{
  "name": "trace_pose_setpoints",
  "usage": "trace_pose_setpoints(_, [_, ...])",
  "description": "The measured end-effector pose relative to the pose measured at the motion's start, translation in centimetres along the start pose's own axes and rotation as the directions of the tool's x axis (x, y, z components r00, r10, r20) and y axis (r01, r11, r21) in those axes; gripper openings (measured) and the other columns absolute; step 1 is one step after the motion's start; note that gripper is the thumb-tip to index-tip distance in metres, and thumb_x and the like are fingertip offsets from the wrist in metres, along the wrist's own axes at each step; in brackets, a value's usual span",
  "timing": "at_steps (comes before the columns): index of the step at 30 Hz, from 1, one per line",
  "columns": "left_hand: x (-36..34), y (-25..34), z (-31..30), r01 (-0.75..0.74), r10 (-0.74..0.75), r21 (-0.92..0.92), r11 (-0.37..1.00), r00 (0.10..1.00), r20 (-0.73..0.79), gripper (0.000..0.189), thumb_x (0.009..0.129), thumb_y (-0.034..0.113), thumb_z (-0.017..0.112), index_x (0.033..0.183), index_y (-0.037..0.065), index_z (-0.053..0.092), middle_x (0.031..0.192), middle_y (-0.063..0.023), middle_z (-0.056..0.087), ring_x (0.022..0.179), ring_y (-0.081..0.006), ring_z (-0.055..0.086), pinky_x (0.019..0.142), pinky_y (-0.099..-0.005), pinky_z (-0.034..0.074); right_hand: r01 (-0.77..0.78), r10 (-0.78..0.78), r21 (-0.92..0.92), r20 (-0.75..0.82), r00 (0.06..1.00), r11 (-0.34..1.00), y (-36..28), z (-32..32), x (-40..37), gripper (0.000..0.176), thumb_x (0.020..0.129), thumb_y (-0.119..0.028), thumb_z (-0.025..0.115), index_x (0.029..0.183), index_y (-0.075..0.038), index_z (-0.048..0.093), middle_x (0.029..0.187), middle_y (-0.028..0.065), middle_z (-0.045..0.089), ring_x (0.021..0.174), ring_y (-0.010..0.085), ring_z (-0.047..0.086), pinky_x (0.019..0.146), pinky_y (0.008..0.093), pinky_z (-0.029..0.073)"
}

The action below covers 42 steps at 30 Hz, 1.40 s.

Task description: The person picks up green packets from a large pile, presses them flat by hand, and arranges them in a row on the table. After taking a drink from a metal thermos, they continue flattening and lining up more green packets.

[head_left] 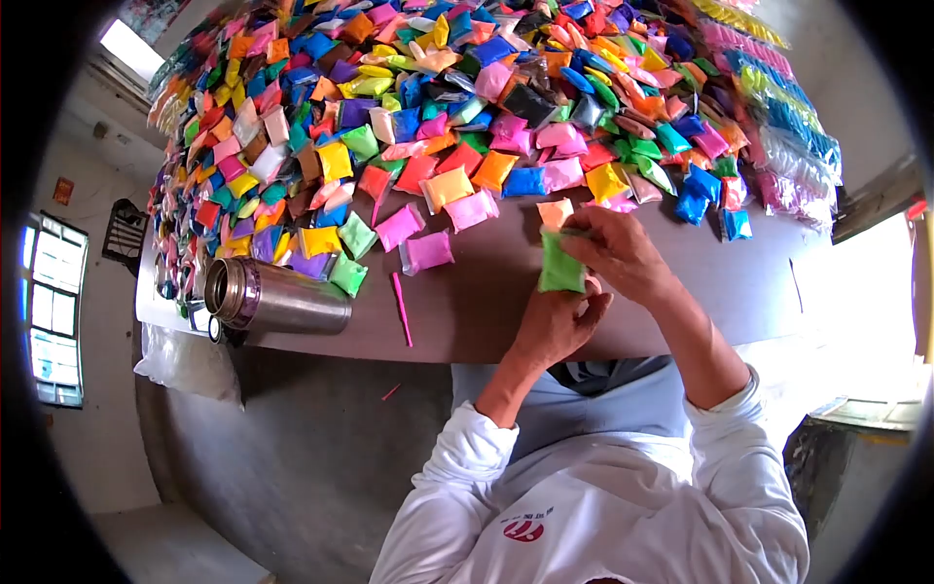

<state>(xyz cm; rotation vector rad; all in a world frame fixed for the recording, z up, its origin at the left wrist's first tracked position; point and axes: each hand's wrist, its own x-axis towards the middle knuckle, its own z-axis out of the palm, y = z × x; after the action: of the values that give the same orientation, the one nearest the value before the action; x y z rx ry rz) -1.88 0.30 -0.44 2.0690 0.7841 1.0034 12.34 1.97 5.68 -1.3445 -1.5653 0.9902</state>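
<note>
Both hands are on a small light-green plastic packet (560, 263) above the near part of the table. My left hand (558, 327) is closed at its lower end, its fingers partly hidden. My right hand (623, 255) pinches the packet's upper right side from above. Just behind it lies a peach packet (556, 214). Left of the hands, pink packets (428, 252) and a thin pink stick (402, 310) lie on the brown tabletop (486, 292). The packets are clear pouches with a soft-looking coloured filling.
A large heap of many-coloured packets (418, 107) covers the back and left of the table. Strips of packets (793, 146) hang together at the right. An uncapped steel flask (292, 300) lies on its side at the front left; a clear plastic bag (190, 362) hangs below.
</note>
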Motion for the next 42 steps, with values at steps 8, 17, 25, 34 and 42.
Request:
trace_pose_setpoints(8, [0.3,-0.4,-0.1,-0.116,0.116,0.110,0.987,0.993,0.005,0.015,0.081,0.016,0.061,0.077,0.002,0.058,0.078,-0.0157,0.063,0.080,-0.0345,0.061,0.079,-0.0435,0.046,0.019,0.034,-0.248,0.210,0.977,0.969,-2.5,4.2,5.5,0.029,0.082,-0.023,0.064,0.099,0.000,0.060,0.091,0.0203,0.065,0.088,0.0347,0.063,0.077,0.0413,0.049])
trace_pose_setpoints(17, [-0.9,-0.8,0.1,-0.020,0.007,0.185,0.983,0.997,0.071,0.035,0.081,0.018,0.062,0.112,0.002,0.054,0.109,-0.0213,0.058,0.106,-0.0373,0.054,0.097,-0.0438,0.038,0.174,-0.080,-0.430,0.227,0.971,0.886,0.1,8.8,5.4,0.025,0.078,-0.018,0.068,0.098,-0.004,0.061,0.088,0.0153,0.066,0.083,0.0315,0.065,0.075,0.0384,0.051])
trace_pose_setpoints(25, [-0.1,0.1,-1.1,-0.008,0.008,0.007,1.000,0.999,0.045,0.036,0.079,0.015,0.065,0.111,0.003,0.053,0.107,-0.0195,0.057,0.106,-0.0387,0.053,0.095,-0.0435,0.039,0.283,-0.148,-0.629,0.259,0.955,0.724,-2.6,9.5,7.5,0.016,0.079,-0.017,0.064,0.089,-0.005,0.064,0.079,0.0162,0.065,0.077,0.0325,0.064,0.068,0.0422,0.049])
trace_pose_setpoints(34, [-1.1,-2.6,1.4,-0.027,-0.053,0.209,0.978,0.928,0.369,0.035,0.097,0.021,0.046,0.130,0.011,0.039,0.131,-0.0101,0.043,0.128,-0.0232,0.038,0.108,-0.0349,0.026,0.483,-0.337,-0.468,0.363,0.869,0.740,-3.1,14.3,10.9,0.020,0.078,-0.014,0.061,0.095,-0.004,0.063,0.090,0.0146,0.065,0.085,0.0322,0.062,0.077,0.0414,0.049])
trace_pose_setpoints(42, [-3.4,-3.8,2.7,0.078,-0.120,-0.703,0.707,0.993,-0.011,0.028,0.088,0.020,0.060,0.112,0.008,0.052,0.114,-0.0057,0.053,0.109,-0.0216,0.049,0.100,-0.0353,0.033,0.413,-0.274,-0.577,0.316,0.909,0.705,-5.3,21.9,12.8,0.051,0.075,-0.039,0.067,0.117,-0.014,0.055,0.122,0.0187,0.049,0.116,0.0370,0.045,0.099,0.0522,0.031])
